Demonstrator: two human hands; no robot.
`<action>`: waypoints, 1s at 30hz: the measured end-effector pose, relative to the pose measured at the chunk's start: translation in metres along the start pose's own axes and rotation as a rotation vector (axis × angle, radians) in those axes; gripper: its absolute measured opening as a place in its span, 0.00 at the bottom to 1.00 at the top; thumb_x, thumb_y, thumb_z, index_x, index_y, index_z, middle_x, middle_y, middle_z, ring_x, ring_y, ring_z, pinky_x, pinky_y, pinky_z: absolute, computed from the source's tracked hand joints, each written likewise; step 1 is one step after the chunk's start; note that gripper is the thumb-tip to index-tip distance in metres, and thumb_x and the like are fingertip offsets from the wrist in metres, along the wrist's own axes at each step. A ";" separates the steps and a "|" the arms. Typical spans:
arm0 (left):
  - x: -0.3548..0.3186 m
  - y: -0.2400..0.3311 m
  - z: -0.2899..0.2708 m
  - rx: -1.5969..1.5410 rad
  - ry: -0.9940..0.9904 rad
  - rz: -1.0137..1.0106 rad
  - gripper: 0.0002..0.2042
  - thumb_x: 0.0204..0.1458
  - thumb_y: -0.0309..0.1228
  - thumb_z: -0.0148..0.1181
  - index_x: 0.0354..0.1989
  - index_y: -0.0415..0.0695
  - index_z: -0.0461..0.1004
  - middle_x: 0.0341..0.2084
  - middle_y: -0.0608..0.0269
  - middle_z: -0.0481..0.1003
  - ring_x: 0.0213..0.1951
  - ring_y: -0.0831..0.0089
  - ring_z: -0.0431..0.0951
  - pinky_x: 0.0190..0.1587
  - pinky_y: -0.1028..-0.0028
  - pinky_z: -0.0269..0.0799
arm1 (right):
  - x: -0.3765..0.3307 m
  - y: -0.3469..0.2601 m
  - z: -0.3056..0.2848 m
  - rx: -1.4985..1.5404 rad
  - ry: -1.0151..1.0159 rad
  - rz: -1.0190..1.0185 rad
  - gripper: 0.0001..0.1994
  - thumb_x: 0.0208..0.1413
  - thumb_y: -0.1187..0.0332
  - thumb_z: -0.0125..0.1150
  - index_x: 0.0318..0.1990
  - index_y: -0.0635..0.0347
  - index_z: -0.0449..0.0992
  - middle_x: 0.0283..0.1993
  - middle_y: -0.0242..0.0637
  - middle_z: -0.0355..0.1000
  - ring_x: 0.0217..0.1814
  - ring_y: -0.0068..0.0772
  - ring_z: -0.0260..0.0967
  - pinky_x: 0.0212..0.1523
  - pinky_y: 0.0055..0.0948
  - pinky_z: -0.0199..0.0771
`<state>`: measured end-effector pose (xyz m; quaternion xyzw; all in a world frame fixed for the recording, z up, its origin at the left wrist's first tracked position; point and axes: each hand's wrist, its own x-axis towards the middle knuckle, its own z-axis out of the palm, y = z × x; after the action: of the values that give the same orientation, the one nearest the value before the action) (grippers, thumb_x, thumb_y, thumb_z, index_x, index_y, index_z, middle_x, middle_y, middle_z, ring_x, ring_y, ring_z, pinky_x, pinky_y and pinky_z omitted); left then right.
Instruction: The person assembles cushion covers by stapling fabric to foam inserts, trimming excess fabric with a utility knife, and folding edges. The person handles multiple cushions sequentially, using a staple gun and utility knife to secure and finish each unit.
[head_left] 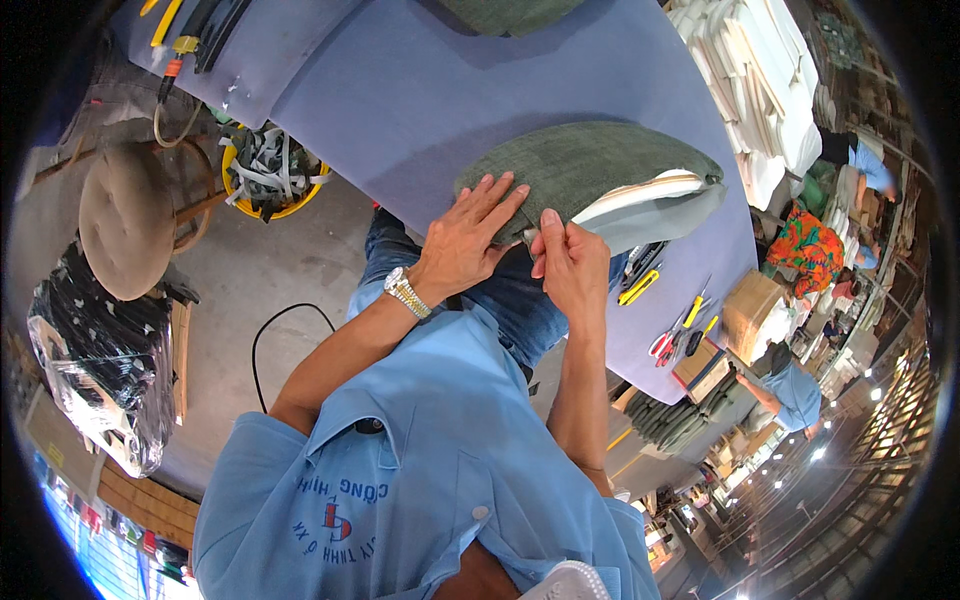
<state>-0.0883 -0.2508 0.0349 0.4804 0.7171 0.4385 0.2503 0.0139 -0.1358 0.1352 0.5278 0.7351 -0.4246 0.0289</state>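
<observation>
A green fabric cushion cover (590, 165) lies on the blue padded table (430, 90), with white foam (640, 200) showing at its open end. My left hand (470, 235), with a metal watch on the wrist, lies flat on the near edge of the cover, fingers spread. My right hand (568, 262) pinches the cover's edge right beside the left hand, close to the opening where the foam shows.
Red and yellow hand tools (680, 325) lie on the table at the right, beside a cardboard box (752, 310). Stacked white foam sheets (760, 70) sit at the far right. A yellow bucket of straps (268, 175) and a round stool (125, 215) stand on the floor left. Other people work at the right.
</observation>
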 end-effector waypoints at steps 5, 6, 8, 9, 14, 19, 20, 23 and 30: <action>0.005 -0.007 -0.001 -0.045 0.120 0.056 0.34 0.47 0.28 0.73 0.67 0.49 0.70 0.69 0.59 0.68 0.68 0.54 0.69 0.65 0.60 0.72 | 0.009 0.002 0.008 0.099 0.058 -0.011 0.28 0.71 0.52 0.53 0.22 0.63 0.76 0.14 0.36 0.71 0.17 0.25 0.71 0.23 0.29 0.68; 0.006 -0.008 -0.001 -0.064 0.152 0.067 0.34 0.46 0.26 0.73 0.66 0.49 0.71 0.68 0.60 0.69 0.67 0.55 0.70 0.64 0.61 0.73 | 0.012 0.002 0.011 0.141 0.059 -0.014 0.27 0.71 0.52 0.54 0.22 0.63 0.76 0.15 0.35 0.71 0.18 0.25 0.71 0.23 0.28 0.68; 0.010 -0.011 -0.003 -0.089 0.182 0.063 0.33 0.46 0.24 0.72 0.65 0.48 0.72 0.66 0.60 0.71 0.67 0.55 0.70 0.64 0.62 0.74 | 0.019 0.002 0.017 0.227 0.057 -0.024 0.27 0.71 0.52 0.54 0.22 0.62 0.76 0.16 0.34 0.72 0.19 0.23 0.71 0.24 0.27 0.68; 0.011 -0.011 -0.005 -0.095 0.179 0.047 0.33 0.45 0.22 0.72 0.65 0.48 0.72 0.66 0.60 0.71 0.66 0.54 0.71 0.64 0.62 0.74 | 0.022 0.002 0.020 0.259 0.057 -0.044 0.27 0.71 0.52 0.54 0.22 0.62 0.76 0.16 0.34 0.71 0.19 0.22 0.70 0.24 0.26 0.68; 0.019 -0.016 -0.015 -0.195 0.205 0.011 0.31 0.48 0.24 0.71 0.64 0.51 0.73 0.66 0.58 0.71 0.65 0.50 0.72 0.64 0.60 0.73 | 0.036 0.001 0.032 0.435 0.045 -0.115 0.26 0.72 0.53 0.54 0.22 0.63 0.73 0.17 0.31 0.69 0.21 0.20 0.69 0.25 0.24 0.68; 0.024 -0.023 -0.017 -0.248 0.253 -0.010 0.29 0.46 0.18 0.69 0.61 0.48 0.74 0.63 0.53 0.73 0.64 0.51 0.73 0.61 0.62 0.76 | 0.045 -0.001 0.045 0.522 0.043 -0.161 0.26 0.72 0.53 0.55 0.24 0.64 0.73 0.19 0.30 0.69 0.23 0.19 0.67 0.27 0.24 0.68; 0.025 -0.023 -0.019 -0.260 0.245 -0.018 0.29 0.47 0.18 0.69 0.61 0.48 0.74 0.63 0.53 0.73 0.63 0.51 0.74 0.61 0.62 0.76 | 0.046 0.000 0.048 0.535 0.048 -0.177 0.26 0.71 0.53 0.55 0.24 0.64 0.73 0.20 0.30 0.69 0.24 0.19 0.67 0.27 0.24 0.68; 0.026 -0.026 -0.026 -0.269 0.217 -0.032 0.28 0.48 0.17 0.66 0.61 0.48 0.74 0.64 0.53 0.72 0.63 0.51 0.74 0.59 0.63 0.77 | 0.049 0.005 0.056 0.497 0.058 -0.239 0.24 0.73 0.55 0.53 0.23 0.60 0.72 0.21 0.30 0.69 0.25 0.18 0.66 0.28 0.23 0.65; 0.025 -0.029 -0.031 -0.194 0.129 -0.034 0.28 0.50 0.13 0.56 0.62 0.46 0.75 0.65 0.49 0.71 0.62 0.51 0.75 0.59 0.63 0.75 | 0.048 0.010 0.071 0.407 0.137 -0.288 0.20 0.69 0.57 0.57 0.27 0.64 0.76 0.21 0.46 0.73 0.22 0.39 0.71 0.27 0.37 0.69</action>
<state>-0.1366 -0.2442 0.0262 0.4124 0.6940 0.5315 0.2565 -0.0282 -0.1459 0.0606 0.4403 0.7022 -0.5268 -0.1885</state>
